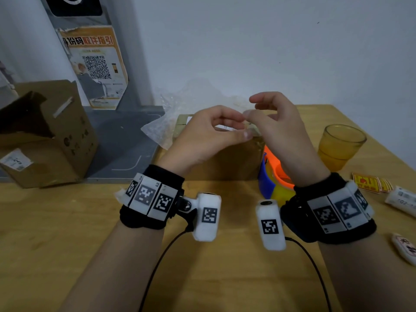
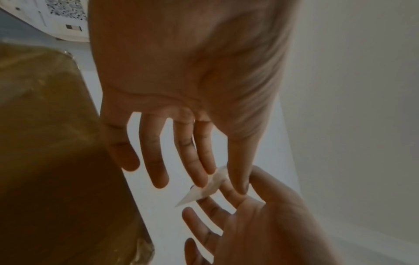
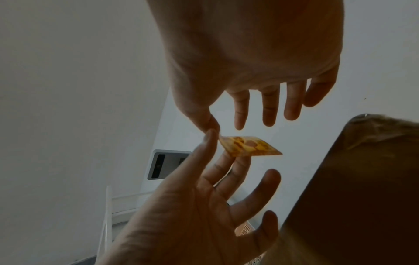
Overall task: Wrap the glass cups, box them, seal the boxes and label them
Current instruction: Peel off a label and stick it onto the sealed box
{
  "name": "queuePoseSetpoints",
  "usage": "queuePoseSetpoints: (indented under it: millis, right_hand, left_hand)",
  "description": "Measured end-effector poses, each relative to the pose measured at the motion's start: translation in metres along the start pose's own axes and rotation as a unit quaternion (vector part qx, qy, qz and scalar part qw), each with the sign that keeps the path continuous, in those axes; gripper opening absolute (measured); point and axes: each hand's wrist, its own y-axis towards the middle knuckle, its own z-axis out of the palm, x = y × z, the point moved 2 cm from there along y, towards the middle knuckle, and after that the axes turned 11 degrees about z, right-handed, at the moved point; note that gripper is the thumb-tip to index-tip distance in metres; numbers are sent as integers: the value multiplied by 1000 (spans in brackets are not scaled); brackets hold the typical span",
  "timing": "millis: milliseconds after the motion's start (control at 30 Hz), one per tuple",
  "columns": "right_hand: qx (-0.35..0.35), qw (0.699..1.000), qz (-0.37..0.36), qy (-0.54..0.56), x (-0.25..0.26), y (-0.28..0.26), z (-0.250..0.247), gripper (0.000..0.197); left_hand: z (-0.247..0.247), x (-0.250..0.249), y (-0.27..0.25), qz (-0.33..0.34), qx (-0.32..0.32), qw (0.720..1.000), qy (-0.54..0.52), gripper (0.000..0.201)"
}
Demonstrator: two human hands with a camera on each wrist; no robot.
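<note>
A small yellow and red label sticker (image 3: pixel 249 146) hangs in the air above the closed cardboard box (image 1: pixel 225 158). My left hand (image 1: pixel 238 129) pinches it between thumb and fingers. In the left wrist view the sticker (image 2: pixel 204 188) shows its pale back. My right hand (image 1: pixel 252 106) is just right of it with relaxed, spread fingers. Its thumb tip (image 3: pixel 212 125) touches the sticker's corner. An unwrapped amber glass cup (image 1: pixel 341 145) stands to the right of the box. The box fills the side of both wrist views (image 2: pixel 45 143) (image 3: pixel 351 179).
An orange and blue tape dispenser (image 1: pixel 273 176) sits at the box's right. More yellow labels (image 1: pixel 369 182) and a white roll (image 1: pixel 403 200) lie at the table's right edge. Bubble wrap (image 1: pixel 180 109) lies behind the box. An open carton (image 1: pixel 45 136) stands far left.
</note>
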Motion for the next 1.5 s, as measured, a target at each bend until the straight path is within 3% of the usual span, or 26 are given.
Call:
queuePoseSetpoints:
  millis: [133,233,433,667,867,1000,1100,1167,1500]
  right_hand:
    - [18,1000,-20,-11,-3,0,-1,38]
    - [49,998,-21,-22,-1,-2,-1,53]
    - [33,999,-21,-24,0,2,-6,7]
    - [32,995,-62,-77,-9,7,-8,19]
    - [60,996,-24,-62,-17,10,-6,8]
    - [156,979,45,-123,-26,9,4,8]
    - [189,964,77,-169,-37,11,11,10]
    - [204,953,89,-206,-43,12,14,10]
    - [202,953,133,-181,-49,15,12,3]
  left_hand:
    - [-2,2,2,4,-43,999,26,17]
    - [-7,6,4,-45,-66,997,2,12]
    - [-16,12,6,-96,-71,992,-41,10]
    - [-23,15,6,-91,-85,992,6,17]
    - [-38,22,8,-19,-114,992,55,21]
    - [-41,33,8,-43,-87,991,90,17]
    - [-39,41,8,-65,-21,987,149,20]
    - [-41,45,8,-67,-11,984,166,20]
    - [-43,58,8,-32,10,984,175,33]
